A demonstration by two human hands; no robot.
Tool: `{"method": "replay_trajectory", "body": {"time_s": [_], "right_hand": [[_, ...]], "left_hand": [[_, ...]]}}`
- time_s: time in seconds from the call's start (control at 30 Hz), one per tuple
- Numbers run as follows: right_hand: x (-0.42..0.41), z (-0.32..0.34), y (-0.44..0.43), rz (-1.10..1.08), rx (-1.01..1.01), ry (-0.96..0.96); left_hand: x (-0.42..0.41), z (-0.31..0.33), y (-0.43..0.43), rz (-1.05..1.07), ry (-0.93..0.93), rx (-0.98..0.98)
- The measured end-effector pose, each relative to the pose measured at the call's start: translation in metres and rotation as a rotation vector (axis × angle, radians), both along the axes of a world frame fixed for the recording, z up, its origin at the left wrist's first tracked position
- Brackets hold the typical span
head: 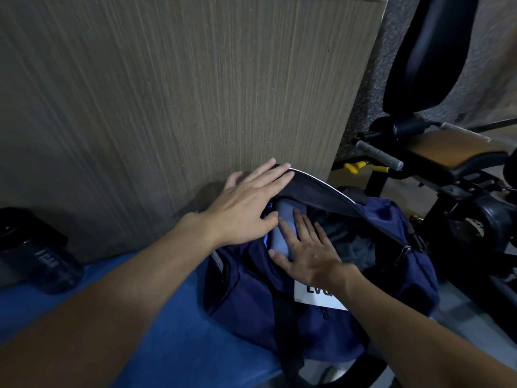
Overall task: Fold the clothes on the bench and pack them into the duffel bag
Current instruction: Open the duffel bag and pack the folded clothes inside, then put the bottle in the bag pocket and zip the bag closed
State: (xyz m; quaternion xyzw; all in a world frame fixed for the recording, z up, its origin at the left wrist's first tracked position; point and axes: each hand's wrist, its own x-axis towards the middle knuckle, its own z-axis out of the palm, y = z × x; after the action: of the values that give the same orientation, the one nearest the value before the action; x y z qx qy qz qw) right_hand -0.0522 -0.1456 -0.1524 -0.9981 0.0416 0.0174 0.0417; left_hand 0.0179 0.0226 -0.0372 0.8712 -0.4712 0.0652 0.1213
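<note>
Left hand (246,203), fingers spread flat, holds back the navy duffel bag (391,247) flap; right hand (305,247), fingers splayed, presses folded light-blue garment (282,236) inside.

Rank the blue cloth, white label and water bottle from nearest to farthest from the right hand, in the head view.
1. blue cloth, under the right hand, inside the bag.
2. white label, by the wrist.
3. water bottle, far left.
</note>
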Motion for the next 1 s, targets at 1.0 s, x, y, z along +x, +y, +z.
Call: {"method": "replay_trajectory", "body": {"time_s": [1.0], "right_hand": [[-0.003,-0.032,0.236,0.404,0.236,0.030]], "left_hand": [[-0.089,-0.111,0.250,0.792,0.416,-0.845]]}}
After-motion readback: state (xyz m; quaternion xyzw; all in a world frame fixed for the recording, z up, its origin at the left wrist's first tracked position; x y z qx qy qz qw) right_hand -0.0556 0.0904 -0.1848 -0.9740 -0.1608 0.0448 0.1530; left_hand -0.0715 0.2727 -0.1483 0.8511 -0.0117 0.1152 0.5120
